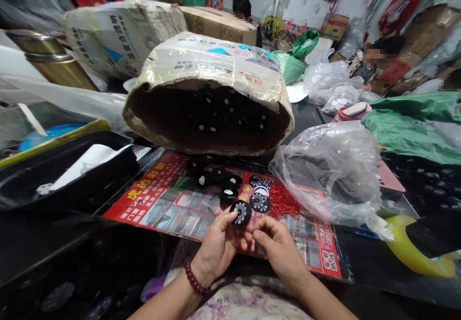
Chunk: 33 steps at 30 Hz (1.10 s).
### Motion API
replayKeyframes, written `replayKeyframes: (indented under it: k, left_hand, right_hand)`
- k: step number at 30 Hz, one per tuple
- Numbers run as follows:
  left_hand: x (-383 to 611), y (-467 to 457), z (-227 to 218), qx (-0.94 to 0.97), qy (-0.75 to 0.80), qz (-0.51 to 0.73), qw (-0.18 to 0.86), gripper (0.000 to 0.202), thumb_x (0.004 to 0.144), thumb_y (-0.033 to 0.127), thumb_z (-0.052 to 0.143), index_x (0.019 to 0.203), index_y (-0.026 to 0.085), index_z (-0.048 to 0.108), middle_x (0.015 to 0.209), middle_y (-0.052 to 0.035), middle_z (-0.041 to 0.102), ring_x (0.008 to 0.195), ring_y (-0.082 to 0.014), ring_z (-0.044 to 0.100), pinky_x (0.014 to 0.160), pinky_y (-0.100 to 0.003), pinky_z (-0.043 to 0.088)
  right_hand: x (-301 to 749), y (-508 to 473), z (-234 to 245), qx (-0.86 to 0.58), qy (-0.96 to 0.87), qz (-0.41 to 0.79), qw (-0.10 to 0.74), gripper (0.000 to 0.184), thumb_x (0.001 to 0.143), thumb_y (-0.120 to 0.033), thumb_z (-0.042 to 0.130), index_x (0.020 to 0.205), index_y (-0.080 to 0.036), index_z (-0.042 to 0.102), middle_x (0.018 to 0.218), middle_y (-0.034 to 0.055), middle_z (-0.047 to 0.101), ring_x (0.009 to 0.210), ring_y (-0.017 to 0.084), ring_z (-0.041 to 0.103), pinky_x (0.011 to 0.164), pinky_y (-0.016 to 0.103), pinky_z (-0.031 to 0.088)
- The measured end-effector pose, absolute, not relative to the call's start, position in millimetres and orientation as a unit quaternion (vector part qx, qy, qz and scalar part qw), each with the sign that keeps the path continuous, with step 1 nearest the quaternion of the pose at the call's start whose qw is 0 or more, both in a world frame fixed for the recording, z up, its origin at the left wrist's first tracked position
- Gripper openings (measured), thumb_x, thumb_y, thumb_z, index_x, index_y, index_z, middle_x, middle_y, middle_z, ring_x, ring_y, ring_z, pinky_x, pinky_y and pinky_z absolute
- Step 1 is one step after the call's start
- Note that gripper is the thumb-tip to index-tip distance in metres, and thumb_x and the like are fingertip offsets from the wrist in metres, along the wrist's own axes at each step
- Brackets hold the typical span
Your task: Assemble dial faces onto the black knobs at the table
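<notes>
My left hand [218, 243], with a beaded bracelet at the wrist, grips a black round dial [240, 213] with white markings between thumb and fingers. Just right of it, the thumb and forefinger of my right hand [279, 253] are pinched together; whatever they hold is too small to make out. Past my hands, more printed dials [260, 202] lie on a red poster board [144, 205]. Beside them is a heap of thin red pieces [284, 200]. Several black round parts [202, 180] with small pale bits on them lie further left.
A taped carton [212, 56] lies with its opening toward me, dark parts inside. A black tray [118, 161] stands left, near a gold flask [61, 65]. Right are a clear plastic bag [334, 171] and a yellow tape roll [406, 248]. Other people sit beyond.
</notes>
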<state>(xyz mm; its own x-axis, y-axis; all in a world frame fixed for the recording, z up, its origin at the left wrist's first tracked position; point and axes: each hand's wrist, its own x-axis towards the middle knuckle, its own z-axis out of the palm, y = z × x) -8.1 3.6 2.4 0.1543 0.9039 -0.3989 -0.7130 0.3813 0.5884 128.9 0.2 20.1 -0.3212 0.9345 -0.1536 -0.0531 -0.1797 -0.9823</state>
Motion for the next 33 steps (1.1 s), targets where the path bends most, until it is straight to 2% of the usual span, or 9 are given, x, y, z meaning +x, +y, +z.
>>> replayKeyframes:
  k: [3,6,9,12,17,22,26,30,33]
  left_hand:
    - [-8.2,3.6,3.8,0.178,0.406,0.538,0.717,0.023,0.073,0.022,0.063,0.092,0.017,0.052,0.065,0.0005,0.065,0.04,-0.0111,0.059,0.027,-0.014,0.039]
    - [-5.8,2.1,4.4,0.224,0.408,0.509,0.724,0.036,0.073,0.02,0.064,0.106,0.016,0.05,0.063,0.0014,0.064,0.04,-0.0114,0.059,0.028,-0.015,0.041]
    - [-2.8,0.1,2.7,0.244,0.392,0.503,0.731,0.04,0.074,0.02,0.063,0.11,0.015,0.049,0.06,0.0018,0.062,0.041,-0.0115,0.059,0.03,-0.016,0.044]
    - [-1.2,-0.8,0.2,0.244,0.389,0.501,0.733,0.038,0.075,0.022,0.063,0.109,0.015,0.049,0.058,0.0024,0.062,0.039,-0.0111,0.058,0.03,-0.016,0.043]
    - [-1.0,-0.3,-1.5,0.245,0.395,0.494,0.735,0.039,0.076,0.026,0.064,0.11,0.015,0.048,0.06,0.002,0.062,0.039,-0.0106,0.058,0.03,-0.015,0.043]
    - [-0.7,0.0,-1.7,0.258,0.404,0.492,0.727,0.039,0.077,0.027,0.063,0.111,0.015,0.047,0.059,0.0029,0.062,0.037,-0.0099,0.057,0.03,-0.015,0.043]
    - [0.0,0.0,-1.5,0.267,0.412,0.494,0.717,0.038,0.076,0.029,0.063,0.108,0.015,0.049,0.056,0.0041,0.061,0.036,-0.0102,0.056,0.029,-0.016,0.043]
    - [0.4,-0.1,-0.5,0.279,0.421,0.49,0.71,0.036,0.076,0.029,0.062,0.108,0.015,0.051,0.046,0.0063,0.056,0.033,-0.0098,0.052,0.029,-0.015,0.042]
    - [-0.4,-1.4,-1.0,0.279,0.431,0.485,0.708,0.039,0.075,0.029,0.062,0.109,0.014,0.052,0.043,0.0068,0.055,0.03,-0.0096,0.049,0.028,-0.016,0.041]
  right_hand:
    - [134.6,6.4,21.0,-0.489,-0.61,0.476,0.404,0.01,0.081,-0.022,0.056,0.072,-0.018,0.058,0.075,0.0009,0.058,0.072,0.015,0.054,0.069,0.028,0.042]
    - [135.0,12.8,21.7,-0.478,-0.69,0.353,0.412,0.009,0.08,-0.015,0.056,0.073,-0.019,0.059,0.087,0.0037,0.056,0.084,0.018,0.054,0.076,0.03,0.042]
    - [131.4,15.3,18.7,-0.469,-0.729,0.305,0.394,0.012,0.08,-0.01,0.053,0.076,-0.019,0.06,0.099,0.0065,0.055,0.098,0.02,0.052,0.085,0.033,0.041]
    - [129.3,15.0,14.7,-0.468,-0.745,0.296,0.372,0.014,0.082,-0.009,0.05,0.079,-0.019,0.06,0.102,0.0076,0.054,0.1,0.019,0.052,0.087,0.033,0.041]
    - [129.9,16.4,12.7,-0.453,-0.751,0.303,0.373,0.015,0.083,-0.009,0.048,0.081,-0.019,0.059,0.1,0.0067,0.054,0.095,0.017,0.054,0.084,0.03,0.044]
    - [129.5,19.4,13.5,-0.452,-0.739,0.321,0.384,0.013,0.08,-0.01,0.05,0.075,-0.019,0.058,0.095,0.0053,0.054,0.092,0.017,0.054,0.08,0.028,0.044]
    - [129.0,21.5,12.0,-0.49,-0.693,0.356,0.391,0.007,0.075,-0.013,0.054,0.077,-0.02,0.052,0.085,0.0017,0.054,0.08,0.016,0.053,0.072,0.028,0.043]
    - [128.1,22.5,11.1,-0.504,-0.575,0.504,0.401,0.033,0.068,-0.017,0.06,0.097,-0.023,0.045,0.087,-0.0004,0.055,0.081,0.016,0.054,0.072,0.028,0.045]
    - [124.9,20.0,12.1,-0.479,-0.507,0.583,0.417,0.036,0.066,-0.018,0.062,0.097,-0.024,0.043,0.086,-0.0012,0.055,0.083,0.016,0.054,0.074,0.028,0.044]
